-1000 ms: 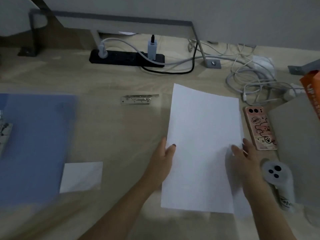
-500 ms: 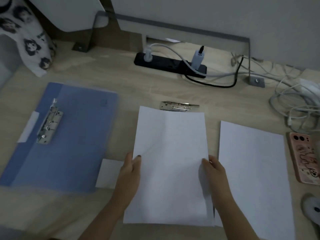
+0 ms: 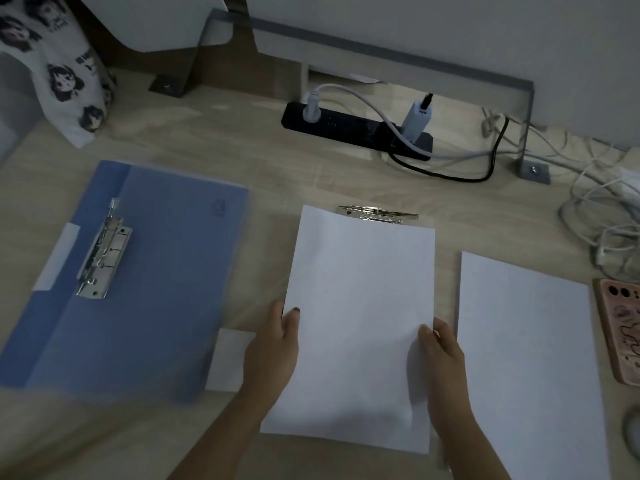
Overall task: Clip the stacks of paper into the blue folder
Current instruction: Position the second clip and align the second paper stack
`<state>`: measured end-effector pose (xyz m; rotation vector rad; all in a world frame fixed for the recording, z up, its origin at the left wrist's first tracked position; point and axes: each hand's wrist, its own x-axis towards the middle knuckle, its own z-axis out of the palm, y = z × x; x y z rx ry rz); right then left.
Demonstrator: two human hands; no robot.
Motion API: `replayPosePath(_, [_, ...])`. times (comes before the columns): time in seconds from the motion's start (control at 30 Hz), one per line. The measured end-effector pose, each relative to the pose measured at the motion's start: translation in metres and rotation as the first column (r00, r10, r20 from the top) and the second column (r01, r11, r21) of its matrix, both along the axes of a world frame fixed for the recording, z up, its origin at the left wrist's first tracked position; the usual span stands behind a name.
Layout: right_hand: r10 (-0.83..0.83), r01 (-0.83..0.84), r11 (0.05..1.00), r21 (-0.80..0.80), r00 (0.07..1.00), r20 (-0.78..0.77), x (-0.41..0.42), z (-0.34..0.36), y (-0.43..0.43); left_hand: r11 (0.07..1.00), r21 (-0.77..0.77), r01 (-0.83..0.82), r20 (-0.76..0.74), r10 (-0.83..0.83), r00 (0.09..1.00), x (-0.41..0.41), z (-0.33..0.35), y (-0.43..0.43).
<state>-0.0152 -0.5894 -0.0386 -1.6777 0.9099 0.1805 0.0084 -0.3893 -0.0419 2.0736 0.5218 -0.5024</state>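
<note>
White paper stack [image 3: 360,306] btwn both hands.

The table [image 3: 242,161] is pale matt wood grain. The blue folder [image 3: 156,271] looks like smooth plastic with a shiny metal clip [image 3: 102,254]. The held paper stack [image 3: 356,323] is matt white.

black pwr strip [image 3: 356,128] at back, pink phone [image 3: 620,327] right, cables [image 3: 602,216].

blue folder [image 3: 149,271]: flat on desk at left, metal clip [image 3: 104,258] on it | held paper stack [image 3: 356,323]: white, centre, gripped at both side edges | second paper stack [image 3: 526,358]: white, flat, right, just beside it
</note>
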Motion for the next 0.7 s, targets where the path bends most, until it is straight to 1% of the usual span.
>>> replayPosePath(0.13, [-0.007,0.007,1.000,0.007,1.000,-0.013,0.004,-0.002,-0.001,0.999,0.023,0.037,-0.068,-0.036,0.997,0.006,0.000,-0.002])
replayPosePath(0.27, [-0.009,0.009,1.000,-0.001,1.000,-0.015,0.008,-0.003,-0.001,0.995,0.090,0.046,-0.059,-0.040,0.997,0.009,-0.001,-0.004])
replayPosePath(0.33, [-0.006,0.006,1.000,-0.016,1.000,-0.008,0.010,-0.002,-0.002,0.991,0.130,0.027,-0.027,-0.024,0.999,0.011,-0.003,-0.005])
replayPosePath(0.5, [0.041,-0.041,0.996,-0.082,0.999,-0.002,0.016,-0.002,-0.003,0.951,0.309,-0.016,0.121,-0.023,0.992,0.013,-0.002,-0.005])
replayPosePath(0.7, [0.125,-0.128,0.979,-0.161,0.992,-0.033,0.023,-0.007,-0.005,0.911,0.408,-0.054,0.194,-0.029,0.981,0.018,-0.013,-0.003])
